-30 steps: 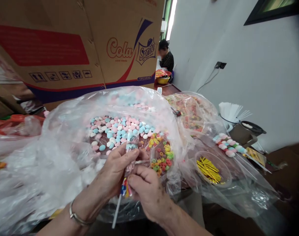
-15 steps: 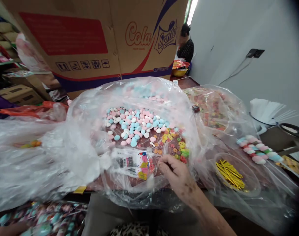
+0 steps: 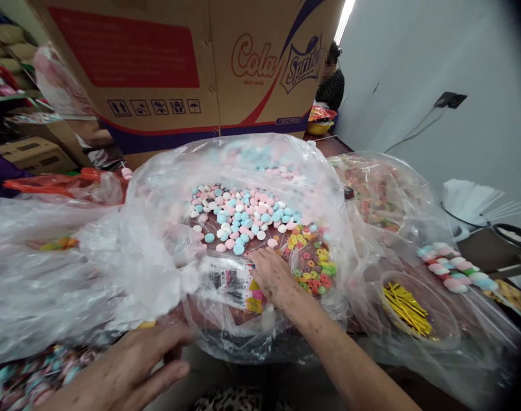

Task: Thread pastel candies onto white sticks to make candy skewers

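My right hand reaches over the edge of a stack of small printed plastic bags, its fingertips at the bags' upper right corner. Its fingers look stretched out, and I see nothing held in them. At the lower left, my left hand hovers with thumb and fingers apart and holds nothing. Beyond the right hand lie loose pink, white and blue candies inside a big clear plastic bag. Small ring-shaped candies in yellow, orange, red and green lie to its right.
A large cardboard box stands behind. To the right are a round tub of gold twist ties, candy skewers and a bag of other candies. Wrapped lollipops lie at lower left. A person sits at the back.
My right hand has moved left and slightly away from me, onto the small printed bags. My left hand has risen from the lollipops at lower left towards the middle. The view has shifted slightly.
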A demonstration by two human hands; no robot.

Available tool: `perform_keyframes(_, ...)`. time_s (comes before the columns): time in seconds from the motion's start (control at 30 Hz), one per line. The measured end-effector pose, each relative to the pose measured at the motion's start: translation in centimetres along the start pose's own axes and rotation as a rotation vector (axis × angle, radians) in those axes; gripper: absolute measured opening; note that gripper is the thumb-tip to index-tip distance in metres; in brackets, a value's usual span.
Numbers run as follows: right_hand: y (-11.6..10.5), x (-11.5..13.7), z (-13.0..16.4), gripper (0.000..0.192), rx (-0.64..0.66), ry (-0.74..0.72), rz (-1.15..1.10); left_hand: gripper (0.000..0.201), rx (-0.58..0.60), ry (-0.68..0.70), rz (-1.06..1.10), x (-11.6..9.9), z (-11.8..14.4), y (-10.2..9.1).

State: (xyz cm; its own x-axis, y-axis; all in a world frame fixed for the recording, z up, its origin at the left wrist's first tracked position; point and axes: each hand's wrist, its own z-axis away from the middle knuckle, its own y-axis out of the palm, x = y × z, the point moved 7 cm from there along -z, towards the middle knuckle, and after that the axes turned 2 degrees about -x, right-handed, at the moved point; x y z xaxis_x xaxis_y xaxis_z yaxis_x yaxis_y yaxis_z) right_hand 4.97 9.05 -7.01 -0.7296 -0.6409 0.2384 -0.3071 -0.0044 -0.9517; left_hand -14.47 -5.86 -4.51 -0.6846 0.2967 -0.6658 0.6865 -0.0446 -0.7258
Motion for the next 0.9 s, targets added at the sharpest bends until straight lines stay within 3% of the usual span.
perform_keyframes(0.1,0.2,-0.3,0.2,0.020,-0.028,0.009,0.015,0.021,0.129,0.046,-0.034,-1.5,-3.9,1.8)
perform_keyframes(0.27,-1.2,0.1,0.8,0.021,-0.143,0.009,0.045,0.020,-0.176,0.209,-0.159,-3.5,-9.5,1.4)
perform_keyframes(0.37,-3.0,0.5,1.2,0.023,-0.256,-0.027,-0.032,0.023,-0.237,0.315,-0.250,-4.4,-11.5,2.3)
perform_keyframes(0.5,-5.0,-0.1,1.8,0.023,-0.376,-0.022,-0.319,0.012,-0.099,0.209,-0.235,-4.2,-13.9,3.6)
perform_keyframes(0.63,-5.0,-1.6,2.7,0.010,-0.276,0.147,-0.622,0.021,0.126,0.010,0.041,-4.0,-15.5,4.3)
perform_keyframes(0.73,-5.3,-1.9,3.4,0.010,-0.226,0.183,-0.661,0.025,0.185,-0.028,0.194,-4.7,-15.8,4.3)
perform_keyframes(0.9,-6.6,-1.8,4.1,0.026,-0.355,0.117,-0.572,0.024,0.237,-0.009,0.246,-5.1,-15.7,5.3)
